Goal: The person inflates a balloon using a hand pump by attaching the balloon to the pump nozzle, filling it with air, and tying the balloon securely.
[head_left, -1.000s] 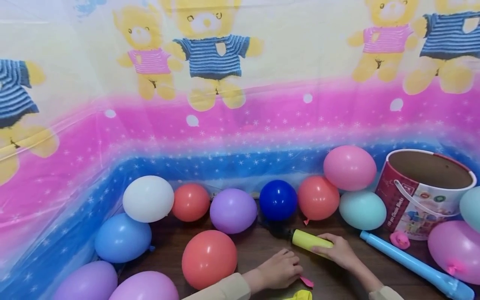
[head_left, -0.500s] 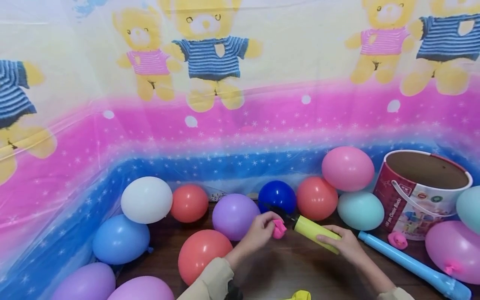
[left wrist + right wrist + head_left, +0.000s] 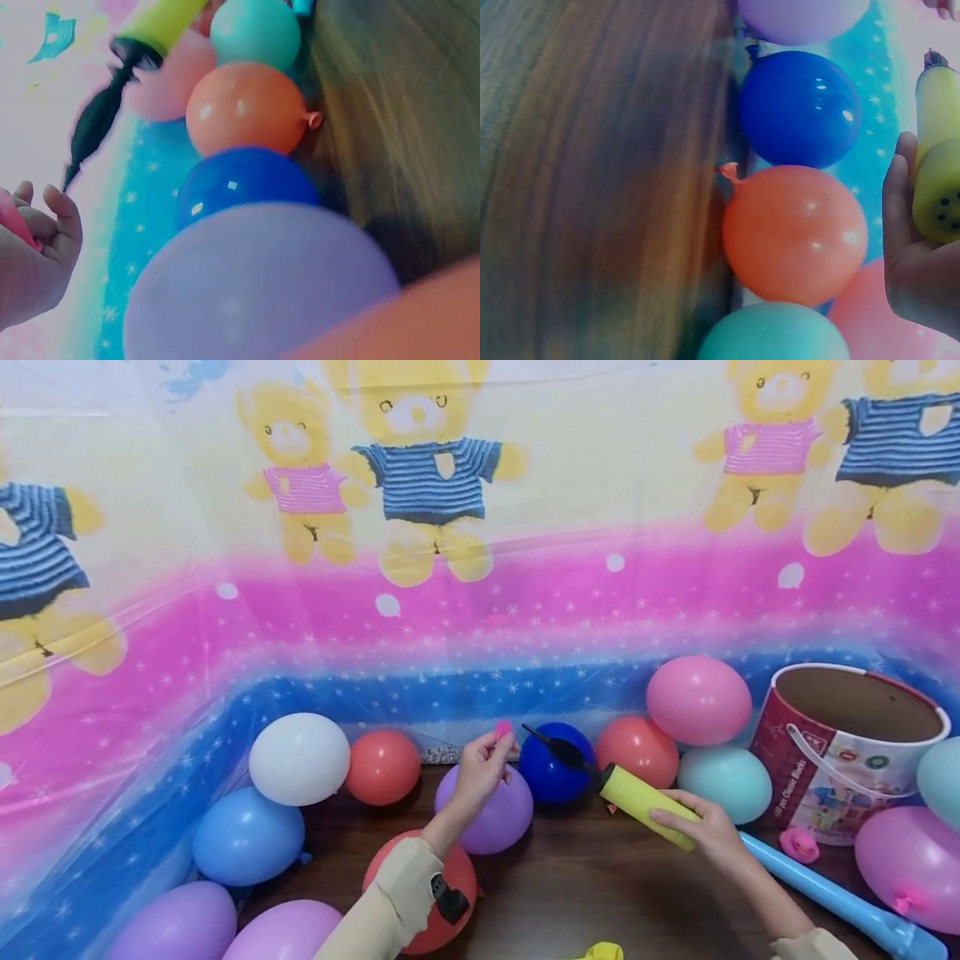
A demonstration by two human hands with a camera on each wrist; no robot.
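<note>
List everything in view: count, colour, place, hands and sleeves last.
Bucket: 1, red and white, right.
Balloons: 3, pink, beside bucket, right edge, bottom left.
Balloons: 2, mint, beside bucket, right edge.
Balloons: 3, red, two back, one front.
Balloons: 2, blue, left, back centre.
Balloons: 2, purple, back centre, bottom left.
Balloon: 1, white, back left.
Duck: 1, pink, by bucket.
Tube: 1, light blue, right.
Limp piece: 1, yellow, bottom edge.
Pump: 1, yellow with black nozzle, centre right.
Small piece: 1, pink, near nozzle tip.
Table: 1, brown, beneath.
Backdrop: 1, multicoloured bear print, behind.
Device: 1, black, at left sleeve.
Left hand: 1, bare, pinching small piece.
Right hand: 1, bare, gripping pump.
Sleeves: 2, beige, bottom edge.
</note>
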